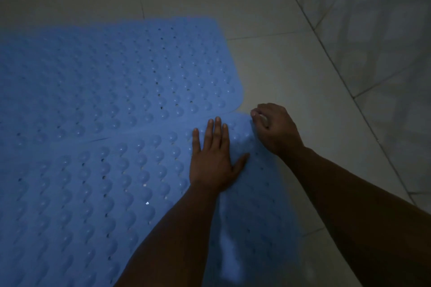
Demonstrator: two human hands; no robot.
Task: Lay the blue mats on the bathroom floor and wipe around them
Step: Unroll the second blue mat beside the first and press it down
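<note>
Left hand (213,161) presses flat on near blue mat (93,193); right hand (276,128) pinches its corner.

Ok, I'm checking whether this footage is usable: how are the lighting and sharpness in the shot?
Head view: very dim, with a bluish-grey cast; the blue mats show only small glints on their bumps. Head view: the left hand and right hand read dark but fairly sharp. Head view: the wall tiles look soft, and the grout lines bow from the wide-angle lens.
</note>
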